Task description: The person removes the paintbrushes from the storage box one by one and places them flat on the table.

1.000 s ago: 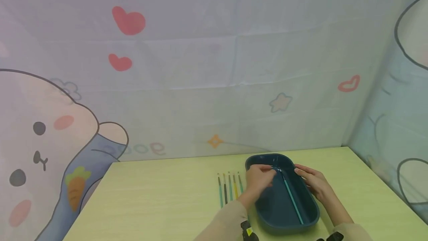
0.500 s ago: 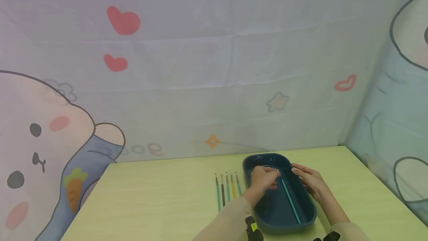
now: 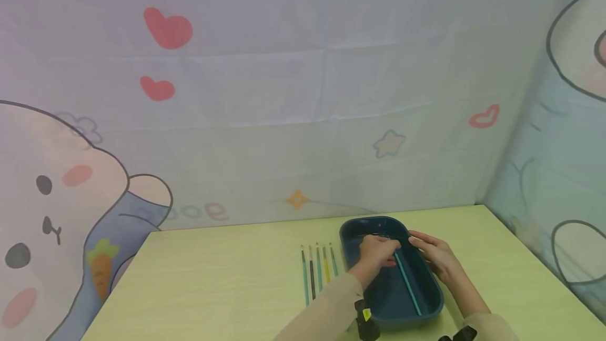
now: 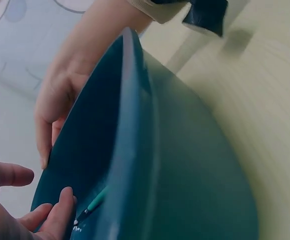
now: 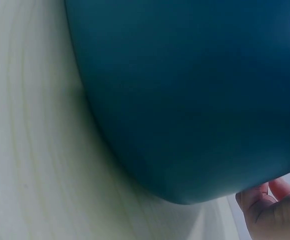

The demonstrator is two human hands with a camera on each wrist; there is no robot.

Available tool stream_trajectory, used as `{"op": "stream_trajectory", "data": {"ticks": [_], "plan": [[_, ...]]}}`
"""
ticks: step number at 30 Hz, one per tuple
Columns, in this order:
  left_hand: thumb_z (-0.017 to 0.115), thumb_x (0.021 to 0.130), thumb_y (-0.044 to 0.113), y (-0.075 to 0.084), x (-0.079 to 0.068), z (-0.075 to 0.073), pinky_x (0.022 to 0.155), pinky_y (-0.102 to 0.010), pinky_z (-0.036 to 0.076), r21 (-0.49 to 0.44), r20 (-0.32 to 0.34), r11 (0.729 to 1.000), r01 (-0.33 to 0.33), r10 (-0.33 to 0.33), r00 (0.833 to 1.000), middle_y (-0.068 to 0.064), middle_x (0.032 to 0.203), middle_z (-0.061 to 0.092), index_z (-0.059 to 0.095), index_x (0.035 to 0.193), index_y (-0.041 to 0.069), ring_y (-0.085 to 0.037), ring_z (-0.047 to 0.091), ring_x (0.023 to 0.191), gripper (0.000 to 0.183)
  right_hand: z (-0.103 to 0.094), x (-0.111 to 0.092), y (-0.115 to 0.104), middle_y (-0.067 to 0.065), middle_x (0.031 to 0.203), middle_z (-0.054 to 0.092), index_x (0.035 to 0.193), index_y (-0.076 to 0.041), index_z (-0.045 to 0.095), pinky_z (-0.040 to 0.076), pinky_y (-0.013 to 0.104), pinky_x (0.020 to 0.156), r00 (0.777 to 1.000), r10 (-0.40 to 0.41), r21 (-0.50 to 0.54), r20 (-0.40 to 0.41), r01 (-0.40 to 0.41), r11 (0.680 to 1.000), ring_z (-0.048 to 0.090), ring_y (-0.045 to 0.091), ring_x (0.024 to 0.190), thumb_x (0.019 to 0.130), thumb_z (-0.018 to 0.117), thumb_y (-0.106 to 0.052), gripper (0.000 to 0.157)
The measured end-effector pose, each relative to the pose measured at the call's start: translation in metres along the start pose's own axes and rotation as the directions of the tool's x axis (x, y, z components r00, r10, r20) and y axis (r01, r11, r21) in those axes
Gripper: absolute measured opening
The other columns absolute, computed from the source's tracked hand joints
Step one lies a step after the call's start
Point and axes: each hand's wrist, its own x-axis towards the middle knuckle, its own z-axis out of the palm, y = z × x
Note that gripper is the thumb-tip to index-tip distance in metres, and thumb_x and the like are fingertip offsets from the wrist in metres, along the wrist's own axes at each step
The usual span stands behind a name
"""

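My left hand (image 3: pixel 379 251) reaches into the dark blue tray (image 3: pixel 385 307), over the far end of a teal paintbrush (image 3: pixel 408 286) that lies on the tray's floor. In the left wrist view, the thumb (image 4: pixel 15 174) stands apart from the fingertips, which are right beside the tip of the paintbrush (image 4: pixel 96 201). My right hand (image 3: pixel 437 258) holds the tray's far right rim, with fingers against its outer side. Part of that hand (image 5: pixel 277 212) shows beyond the tray's edge in the right wrist view.
Several paintbrushes (image 3: pixel 312 272) lie side by side on the pale yellow table (image 3: pixel 213 278), left of the tray and partly behind the left sleeve. A printed cloth (image 3: pixel 265 120) hangs behind the table and along its right side.
My left hand has shifted rightward and deeper into the tray, onto the far end of the paintbrush. My right hand stays on the rim. The whole view has drifted slightly.
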Motion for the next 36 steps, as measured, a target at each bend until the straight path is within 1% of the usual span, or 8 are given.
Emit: {"op": "stream_trajectory", "data": {"ticks": [2, 5, 12, 19, 23, 29, 33, 36], "plan": [[0.074, 0.077, 0.011, 0.000, 0.000, 0.003, 0.060, -0.032, 0.061, 0.002, -0.004, 1.000, 0.015, -0.015, 1.000, -0.007, 0.085, 0.066, 0.068, 0.099, -0.002, -0.022, 0.068, 0.068, 0.026, 0.000, -0.001, 0.001, 0.019, 0.138, 0.052, 0.144, -0.001, 0.041, 0.058, 0.028, 0.076, 1.000, 0.001, 0.002, -0.003, -0.001, 1.000, 0.065, 0.007, 0.092, 0.093, 0.061, -0.035, 0.064], [0.074, 0.077, 0.010, -0.001, -0.001, 0.007, 0.060, -0.032, 0.061, 0.003, -0.011, 1.000, 0.025, -0.025, 1.000, -0.006, 0.084, 0.065, 0.069, 0.097, -0.002, -0.020, 0.067, 0.065, 0.024, 0.001, -0.001, 0.001, 0.017, 0.135, 0.055, 0.144, -0.002, 0.041, 0.058, 0.029, 0.076, 1.000, 0.003, -0.002, -0.007, -0.003, 1.000, 0.065, 0.008, 0.093, 0.093, 0.062, -0.036, 0.065], [0.074, 0.075, 0.008, -0.005, 0.004, 0.015, 0.059, -0.032, 0.062, 0.015, -0.037, 1.000, 0.005, -0.004, 0.999, -0.007, 0.080, 0.064, 0.070, 0.088, -0.002, -0.022, 0.067, 0.064, 0.017, 0.000, 0.000, 0.000, 0.014, 0.134, 0.056, 0.144, -0.003, 0.041, 0.058, 0.028, 0.077, 1.000, -0.003, -0.006, -0.009, 0.003, 1.000, 0.064, 0.008, 0.096, 0.092, 0.062, -0.038, 0.066], [0.075, 0.075, 0.008, -0.012, 0.008, 0.023, 0.057, -0.032, 0.061, 0.046, -0.061, 0.999, -0.013, 0.016, 0.998, -0.007, 0.072, 0.062, 0.070, 0.086, -0.003, -0.018, 0.064, 0.056, 0.016, 0.001, 0.000, 0.001, 0.018, 0.137, 0.054, 0.145, -0.003, 0.040, 0.058, 0.030, 0.079, 1.000, 0.001, -0.015, -0.017, -0.001, 1.000, 0.064, 0.009, 0.097, 0.093, 0.062, -0.038, 0.066], [0.076, 0.076, 0.008, -0.014, 0.007, 0.023, 0.056, -0.032, 0.061, 0.078, -0.051, 0.997, -0.027, 0.031, 0.998, -0.010, 0.075, 0.064, 0.068, 0.088, -0.005, -0.021, 0.067, 0.058, 0.019, 0.002, 0.000, 0.001, 0.017, 0.137, 0.054, 0.145, -0.003, 0.040, 0.058, 0.029, 0.078, 1.000, 0.004, -0.004, -0.018, -0.004, 1.000, 0.064, 0.007, 0.095, 0.092, 0.062, -0.037, 0.067], [0.077, 0.074, 0.007, -0.018, 0.007, 0.024, 0.053, -0.031, 0.060, 0.135, -0.034, 0.989, -0.058, 0.063, 0.997, -0.014, 0.083, 0.067, 0.067, 0.093, -0.006, -0.024, 0.069, 0.058, 0.025, 0.000, 0.001, 0.001, 0.024, 0.145, 0.043, 0.145, -0.003, 0.040, 0.058, 0.029, 0.079, 1.000, 0.000, -0.015, -0.016, 0.000, 1.000, 0.064, 0.011, 0.100, 0.093, 0.061, -0.038, 0.065], [0.079, 0.072, 0.005, -0.021, 0.008, 0.024, 0.053, -0.030, 0.059, 0.218, -0.034, 0.971, -0.099, 0.109, 0.993, -0.012, 0.079, 0.067, 0.067, 0.093, -0.005, -0.021, 0.067, 0.054, 0.027, 0.000, 0.001, 0.000, 0.027, 0.149, 0.036, 0.144, -0.003, 0.041, 0.058, 0.030, 0.079, 1.000, 0.001, -0.030, -0.018, -0.001, 1.000, 0.063, 0.014, 0.104, 0.094, 0.059, -0.038, 0.064], [0.081, 0.070, 0.004, -0.022, 0.007, 0.024, 0.053, -0.029, 0.058, 0.263, -0.037, 0.957, -0.125, 0.140, 0.990, -0.011, 0.073, 0.067, 0.068, 0.092, -0.006, -0.019, 0.065, 0.051, 0.027, 0.001, 0.001, 0.000, 0.027, 0.149, 0.035, 0.144, -0.003, 0.041, 0.058, 0.030, 0.079, 1.000, 0.005, -0.030, -0.020, -0.006, 1.000, 0.063, 0.013, 0.103, 0.094, 0.059, -0.037, 0.063]]}}
